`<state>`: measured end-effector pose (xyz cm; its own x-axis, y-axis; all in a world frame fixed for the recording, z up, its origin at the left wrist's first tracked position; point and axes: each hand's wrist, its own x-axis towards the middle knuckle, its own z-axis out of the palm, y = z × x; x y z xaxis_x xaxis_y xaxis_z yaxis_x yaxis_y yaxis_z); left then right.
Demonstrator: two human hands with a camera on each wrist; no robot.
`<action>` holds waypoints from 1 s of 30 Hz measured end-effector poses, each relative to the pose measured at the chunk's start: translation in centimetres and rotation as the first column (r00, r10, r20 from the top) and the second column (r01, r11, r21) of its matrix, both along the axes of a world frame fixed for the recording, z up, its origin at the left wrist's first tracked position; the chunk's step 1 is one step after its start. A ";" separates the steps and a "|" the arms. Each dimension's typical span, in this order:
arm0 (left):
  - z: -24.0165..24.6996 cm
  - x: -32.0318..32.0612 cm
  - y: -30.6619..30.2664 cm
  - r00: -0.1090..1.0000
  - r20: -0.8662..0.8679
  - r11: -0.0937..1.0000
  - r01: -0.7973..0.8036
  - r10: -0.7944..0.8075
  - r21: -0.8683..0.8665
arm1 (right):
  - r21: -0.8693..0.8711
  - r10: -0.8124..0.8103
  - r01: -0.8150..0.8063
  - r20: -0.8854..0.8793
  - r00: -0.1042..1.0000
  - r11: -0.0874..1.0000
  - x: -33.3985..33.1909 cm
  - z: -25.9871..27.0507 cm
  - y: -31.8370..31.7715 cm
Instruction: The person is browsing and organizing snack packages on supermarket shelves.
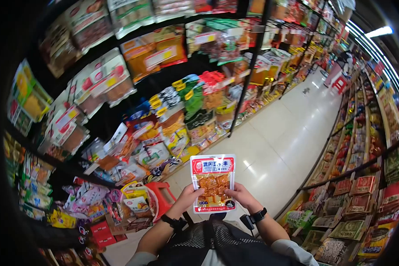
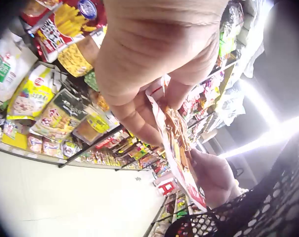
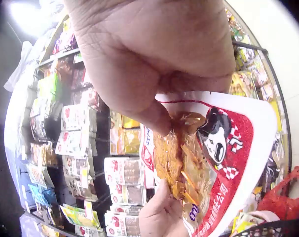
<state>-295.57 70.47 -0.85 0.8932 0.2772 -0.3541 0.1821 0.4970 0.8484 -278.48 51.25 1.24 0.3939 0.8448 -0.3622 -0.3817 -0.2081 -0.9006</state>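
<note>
A red and white snack packet [image 1: 213,183] with a clear window showing brown pieces is held upright in front of the chest in the head view. The left hand [image 1: 189,198] grips its left edge, thumb on the front. On the opposite edge the right hand [image 1: 244,197] pinches it the same way. The left wrist view shows the packet [image 2: 175,148] nearly edge-on, with the left hand [image 2: 159,54] curled round it. Close up in the right wrist view, the packet [image 3: 228,163] lies under the right hand [image 3: 159,54], its fingers partly hidden.
Shelves of packaged snacks [image 1: 164,111] line the left side, and slanted racks [image 1: 354,195] stand on the right. A tiled floor [image 1: 270,142] runs between them. A red stool [image 1: 163,197] with packets beside it stands near the left arm. Someone in pink is far down the aisle.
</note>
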 end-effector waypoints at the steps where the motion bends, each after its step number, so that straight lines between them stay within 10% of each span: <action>1: -0.2 2.4 -0.9 0.998 0.029 0.999 0.048 -0.049 0.025 | -0.012 -0.036 0.036 0.001 0.999 0.999 1.5 0.0 -1.6; 12: 1.2 22.5 -9.0 0.883 -0.042 0.882 0.470 -0.468 0.032 | 0.002 -0.416 0.422 -0.161 0.895 0.907 13.9 -3.4 -15.4; 30: -3.1 64.1 -12.1 0.855 0.082 0.856 0.516 -0.511 -0.043 | -0.066 -0.616 0.614 -0.019 0.788 0.787 51.7 -1.0 -17.5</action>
